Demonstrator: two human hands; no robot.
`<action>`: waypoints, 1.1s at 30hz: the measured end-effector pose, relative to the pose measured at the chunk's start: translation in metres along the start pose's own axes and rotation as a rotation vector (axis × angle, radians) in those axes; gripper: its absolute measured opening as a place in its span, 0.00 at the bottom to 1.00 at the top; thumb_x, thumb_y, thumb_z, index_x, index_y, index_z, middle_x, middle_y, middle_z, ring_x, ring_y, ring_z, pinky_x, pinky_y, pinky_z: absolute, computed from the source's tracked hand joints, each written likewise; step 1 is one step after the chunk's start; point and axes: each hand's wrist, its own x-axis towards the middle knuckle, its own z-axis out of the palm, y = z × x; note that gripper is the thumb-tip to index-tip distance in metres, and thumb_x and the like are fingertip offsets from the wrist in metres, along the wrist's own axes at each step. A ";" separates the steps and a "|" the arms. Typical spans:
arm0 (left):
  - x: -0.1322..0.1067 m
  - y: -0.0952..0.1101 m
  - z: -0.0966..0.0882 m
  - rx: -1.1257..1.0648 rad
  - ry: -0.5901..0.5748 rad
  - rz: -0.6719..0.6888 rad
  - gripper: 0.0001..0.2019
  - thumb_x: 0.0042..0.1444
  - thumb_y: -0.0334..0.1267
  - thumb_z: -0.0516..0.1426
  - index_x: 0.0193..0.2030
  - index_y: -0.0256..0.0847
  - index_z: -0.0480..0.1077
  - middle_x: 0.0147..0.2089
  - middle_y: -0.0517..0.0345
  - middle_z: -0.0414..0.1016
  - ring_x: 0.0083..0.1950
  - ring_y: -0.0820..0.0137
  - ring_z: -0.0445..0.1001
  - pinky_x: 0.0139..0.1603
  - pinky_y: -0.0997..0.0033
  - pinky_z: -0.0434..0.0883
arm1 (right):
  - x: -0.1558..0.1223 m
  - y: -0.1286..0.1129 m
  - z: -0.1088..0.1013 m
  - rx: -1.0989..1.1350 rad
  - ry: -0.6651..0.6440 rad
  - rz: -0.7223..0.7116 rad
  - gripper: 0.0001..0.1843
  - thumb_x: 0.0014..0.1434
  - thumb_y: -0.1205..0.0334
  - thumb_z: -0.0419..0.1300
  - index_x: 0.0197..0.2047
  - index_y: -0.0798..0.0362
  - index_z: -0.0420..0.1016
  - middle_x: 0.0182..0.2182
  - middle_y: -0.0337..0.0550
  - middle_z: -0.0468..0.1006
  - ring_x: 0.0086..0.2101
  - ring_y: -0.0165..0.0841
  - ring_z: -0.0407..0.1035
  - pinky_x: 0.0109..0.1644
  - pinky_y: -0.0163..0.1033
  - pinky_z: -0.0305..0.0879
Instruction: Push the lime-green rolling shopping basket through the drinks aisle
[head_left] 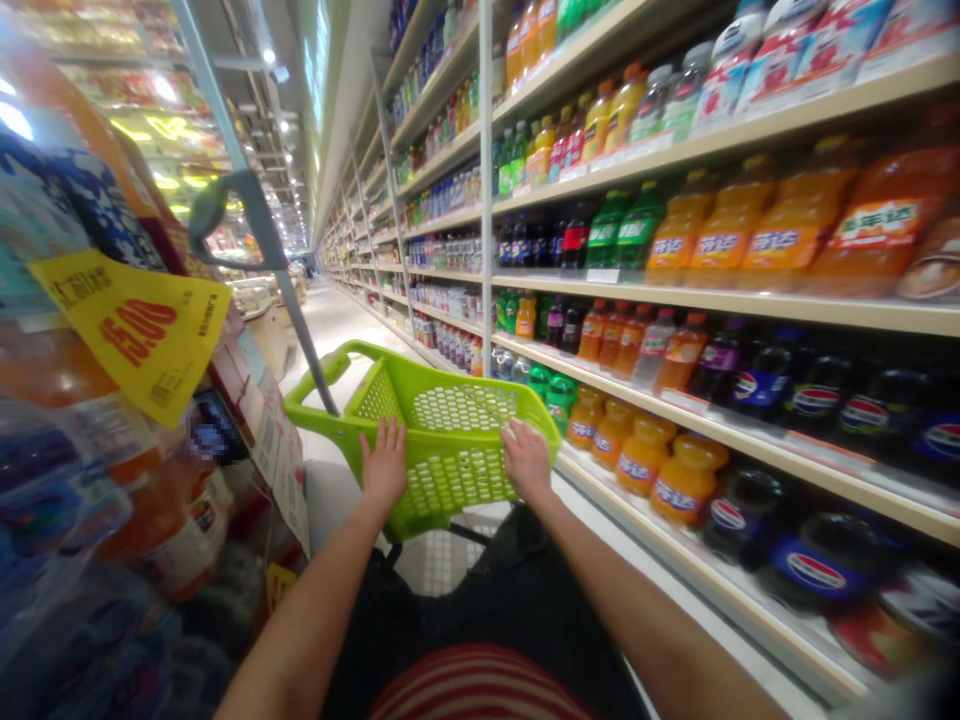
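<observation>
A lime-green plastic rolling basket (450, 470) with perforated walls stands in the aisle just in front of my legs. My left hand (385, 466) lies on its near wall close to the rim, fingers outstretched and a little apart. Farther right along the same rim, my right hand (528, 464) has its fingers curled over the edge. A long grey pull handle (289, 300) rises from the basket's left end and leans up to the left. The visible part of the inside shows bare green mesh.
Shelves of drink bottles run along the right, with orange soda bottles (685, 485) and dark cola bottles (816, 572) on the lowest tier. Close on the left is a bottle display with a yellow price card (135, 330). The aisle floor (337, 320) stretches ahead.
</observation>
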 end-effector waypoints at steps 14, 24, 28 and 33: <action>-0.001 0.001 -0.017 -0.063 -0.130 -0.019 0.37 0.47 0.26 0.47 0.67 0.37 0.42 0.70 0.53 0.36 0.70 0.61 0.31 0.64 0.39 0.33 | -0.002 0.036 0.006 0.090 0.024 -0.013 0.21 0.53 0.69 0.49 0.50 0.58 0.68 0.50 0.55 0.68 0.52 0.43 0.60 0.54 0.51 0.58; 0.007 0.000 -0.018 -0.063 -0.175 -0.098 0.37 0.46 0.27 0.48 0.66 0.35 0.45 0.70 0.50 0.35 0.70 0.58 0.31 0.63 0.39 0.32 | -0.008 0.040 0.009 0.157 0.050 0.025 0.23 0.52 0.69 0.47 0.52 0.59 0.66 0.51 0.55 0.67 0.52 0.41 0.60 0.55 0.49 0.58; 0.006 -0.004 -0.017 -0.045 -0.164 -0.102 0.36 0.47 0.28 0.48 0.66 0.35 0.45 0.70 0.50 0.35 0.70 0.58 0.31 0.63 0.39 0.34 | -0.006 0.025 0.010 0.160 0.027 -0.044 0.23 0.54 0.68 0.47 0.53 0.59 0.65 0.51 0.55 0.67 0.52 0.41 0.60 0.56 0.49 0.57; 0.004 -0.006 -0.017 -0.026 -0.167 -0.089 0.36 0.48 0.28 0.48 0.66 0.34 0.44 0.70 0.50 0.35 0.70 0.59 0.32 0.63 0.38 0.35 | -0.013 0.043 0.010 0.170 0.082 0.061 0.26 0.51 0.69 0.49 0.55 0.55 0.64 0.53 0.54 0.66 0.53 0.44 0.59 0.55 0.53 0.57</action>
